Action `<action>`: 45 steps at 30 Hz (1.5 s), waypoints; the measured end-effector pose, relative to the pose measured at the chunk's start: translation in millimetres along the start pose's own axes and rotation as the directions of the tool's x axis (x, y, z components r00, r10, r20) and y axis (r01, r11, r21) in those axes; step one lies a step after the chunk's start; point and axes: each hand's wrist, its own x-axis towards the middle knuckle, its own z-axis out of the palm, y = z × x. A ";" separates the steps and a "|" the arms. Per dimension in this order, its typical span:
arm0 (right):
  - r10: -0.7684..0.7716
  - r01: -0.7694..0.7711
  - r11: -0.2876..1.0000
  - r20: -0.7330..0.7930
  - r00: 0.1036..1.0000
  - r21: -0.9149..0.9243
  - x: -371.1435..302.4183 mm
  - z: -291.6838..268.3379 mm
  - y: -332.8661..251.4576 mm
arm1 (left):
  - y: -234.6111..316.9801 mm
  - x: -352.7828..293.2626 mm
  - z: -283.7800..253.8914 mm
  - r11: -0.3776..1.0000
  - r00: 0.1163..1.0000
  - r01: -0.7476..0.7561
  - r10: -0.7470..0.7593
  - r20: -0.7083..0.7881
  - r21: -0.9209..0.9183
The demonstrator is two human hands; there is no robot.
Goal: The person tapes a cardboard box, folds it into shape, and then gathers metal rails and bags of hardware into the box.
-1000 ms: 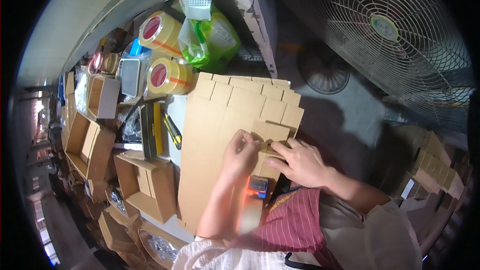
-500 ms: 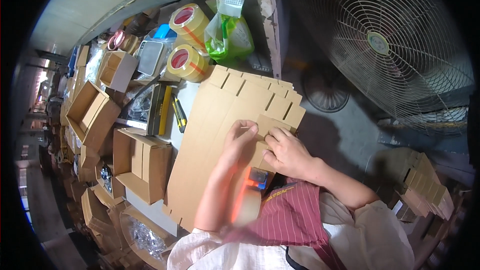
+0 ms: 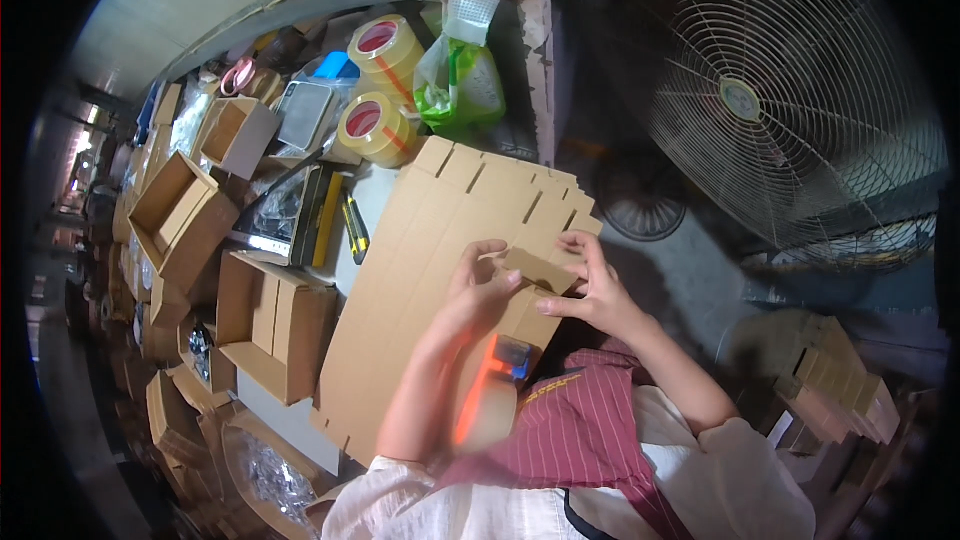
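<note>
Workshop; flat cardboard sheets [image 3: 405, 260], open cartons [image 3: 311, 340], tape rolls [image 3: 395, 62]; 1 caged fan [image 3: 780, 105]

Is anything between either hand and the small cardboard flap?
Nothing visible: the left hand and right hand are at the flap's edges. The tape dispenser sits nearer the body.

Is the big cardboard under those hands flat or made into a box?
Mostly flat: the cardboard lies spread out, its slots showing. One flap between the left hand and right hand looks lifted.
</note>
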 end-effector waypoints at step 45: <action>0.450 0.359 0.833 0.893 0.003 -0.421 88.9 108.0 -154.3 | -44.5 -3.7 -53.5 0.854 0.941 -0.317 0.230 0.248 0.412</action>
